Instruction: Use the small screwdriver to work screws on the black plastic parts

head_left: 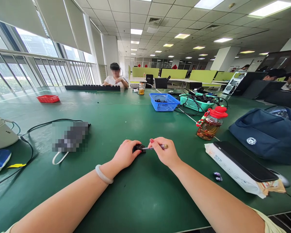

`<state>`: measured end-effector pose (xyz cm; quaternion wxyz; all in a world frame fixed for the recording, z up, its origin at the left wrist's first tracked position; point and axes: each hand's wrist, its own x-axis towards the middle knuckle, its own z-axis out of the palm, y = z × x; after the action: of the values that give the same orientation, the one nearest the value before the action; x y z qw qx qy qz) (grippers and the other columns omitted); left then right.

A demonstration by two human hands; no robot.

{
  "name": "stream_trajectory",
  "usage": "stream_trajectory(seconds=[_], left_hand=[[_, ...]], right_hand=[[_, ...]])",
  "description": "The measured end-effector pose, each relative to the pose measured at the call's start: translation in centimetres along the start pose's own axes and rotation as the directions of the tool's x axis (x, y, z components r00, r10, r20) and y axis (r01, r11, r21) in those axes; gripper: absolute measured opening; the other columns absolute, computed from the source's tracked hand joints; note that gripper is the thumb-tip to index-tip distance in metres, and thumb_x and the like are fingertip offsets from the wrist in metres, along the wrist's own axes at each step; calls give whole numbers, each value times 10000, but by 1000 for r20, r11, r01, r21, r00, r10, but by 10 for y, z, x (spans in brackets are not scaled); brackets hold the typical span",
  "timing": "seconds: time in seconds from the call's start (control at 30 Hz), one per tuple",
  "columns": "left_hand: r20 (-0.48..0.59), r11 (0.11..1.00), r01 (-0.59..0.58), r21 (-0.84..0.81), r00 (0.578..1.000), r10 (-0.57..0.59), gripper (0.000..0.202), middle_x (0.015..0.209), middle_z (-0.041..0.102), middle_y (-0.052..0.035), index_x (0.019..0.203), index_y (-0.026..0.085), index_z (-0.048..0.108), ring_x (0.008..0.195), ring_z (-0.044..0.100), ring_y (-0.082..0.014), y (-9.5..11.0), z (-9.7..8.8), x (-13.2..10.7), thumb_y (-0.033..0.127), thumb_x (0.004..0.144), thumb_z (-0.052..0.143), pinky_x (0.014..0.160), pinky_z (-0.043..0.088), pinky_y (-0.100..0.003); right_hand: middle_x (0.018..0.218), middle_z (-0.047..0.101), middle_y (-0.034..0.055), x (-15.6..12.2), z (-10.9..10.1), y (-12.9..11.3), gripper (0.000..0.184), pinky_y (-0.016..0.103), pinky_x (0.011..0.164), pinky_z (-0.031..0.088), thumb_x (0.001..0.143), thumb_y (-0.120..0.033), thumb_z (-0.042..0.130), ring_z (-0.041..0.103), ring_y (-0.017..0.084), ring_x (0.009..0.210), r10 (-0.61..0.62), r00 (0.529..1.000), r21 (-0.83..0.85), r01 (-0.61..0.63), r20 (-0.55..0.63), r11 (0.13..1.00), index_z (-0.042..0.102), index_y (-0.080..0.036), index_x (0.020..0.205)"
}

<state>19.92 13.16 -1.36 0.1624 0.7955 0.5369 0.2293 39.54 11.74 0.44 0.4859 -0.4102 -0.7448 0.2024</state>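
At the middle of the green table, my left hand [125, 154] has its thumb and fingers closed around a small black part [138, 147]. The part rests on or just above the tabletop; its exact kind is too small to tell. From the right, my right hand [167, 154] pinches a slim screwdriver-like tool [164, 146] with a thin silvery shaft and a rounded tan end. Its shaft points left, and the tip meets or nearly meets the black part. My fingers hide some of both things.
Right of my arms are a wrapped pack [235, 170] with a black phone [244, 160], a red-lidded bottle [210, 124] and a navy bag [269, 134]. Farther back stand a blue basket [165, 105] and a green basket [194, 104] with cables. A person [115, 77] sits opposite.
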Motion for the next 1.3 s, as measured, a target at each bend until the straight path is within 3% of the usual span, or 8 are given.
stream_trajectory(seconds=[0.23, 0.47, 0.6, 0.8, 0.9, 0.97, 1.1, 1.3], left_hand=[[-7, 1000, 22, -16, 1000, -22, 287, 1127, 706, -57, 1150, 236, 671, 1164, 555, -280, -1, 0, 2, 303, 883, 586, 1008, 472, -429], [-24, 999, 26, -32, 999, -27, 306, 1094, 711, -47, 1126, 245, 681, 1136, 563, -265, -3, 3, 2, 243, 840, 572, 999, 482, -420], [-28, 999, 22, -35, 999, -23, 320, 1102, 709, -42, 1138, 251, 677, 1150, 559, -262, -4, 3, 2, 236, 843, 553, 998, 484, -412], [-31, 1000, 7, -19, 999, -8, 298, 1083, 716, -45, 1119, 249, 689, 1135, 577, -270, -3, 2, 3, 250, 836, 596, 995, 488, -406], [-17, 1000, 1, -19, 1000, -1, 296, 1077, 713, -57, 1137, 252, 687, 1133, 581, -277, -3, 1, 2, 287, 853, 614, 992, 494, -415], [-4, 1000, 11, -19, 1000, -11, 312, 1093, 703, -70, 1166, 253, 677, 1142, 578, -280, -3, 0, 2, 294, 863, 615, 999, 494, -425], [7, 998, 48, -29, 999, -48, 359, 1154, 678, -85, 1228, 251, 647, 1165, 573, -274, -2, -1, 1, 298, 874, 611, 1025, 484, -427], [10, 997, 66, -49, 998, -66, 342, 1136, 685, -72, 1212, 257, 645, 1178, 568, -272, -1, -1, 0, 278, 873, 612, 1028, 480, -422]], right_hand=[[488, 534, -23, -2, 2, -2, 492, 317, 777, 444, 987, -402, 452, 427, 117, 516, -333, 937, -185, 348, 107, 919, 593, -217, 553], [512, 399, -19, -12, 22, -13, 513, 279, 572, 275, 973, -364, 492, 329, 124, 549, -698, 673, -347, 733, 245, 585, 533, -193, 491], [499, 373, -21, -14, 31, -14, 522, 275, 567, 261, 956, -379, 523, 319, 128, 547, -725, 630, -333, 771, 279, 542, 522, -195, 467], [524, 465, -19, -6, 12, -9, 466, 270, 563, 316, 955, -411, 518, 376, 112, 536, -636, 743, -219, 669, 209, 710, 572, -192, 547], [562, 534, -10, -1, -1, -3, 417, 259, 544, 353, 959, -447, 487, 437, 109, 525, -357, 933, -49, 359, 54, 932, 606, -201, 645], [572, 533, -16, 3, -6, 2, 400, 260, 523, 353, 951, -489, 474, 438, 111, 512, -82, 995, 50, 85, -64, 995, 599, -208, 695], [538, 447, -48, 9, -4, 15, 412, 254, 494, 344, 870, -589, 547, 423, 112, 500, 247, 964, 274, -213, -95, 938, 505, -223, 686], [515, 423, -56, 11, 1, 27, 439, 249, 491, 324, 828, -594, 586, 413, 105, 496, 330, 944, 340, -307, -9, 889, 465, -220, 634]])
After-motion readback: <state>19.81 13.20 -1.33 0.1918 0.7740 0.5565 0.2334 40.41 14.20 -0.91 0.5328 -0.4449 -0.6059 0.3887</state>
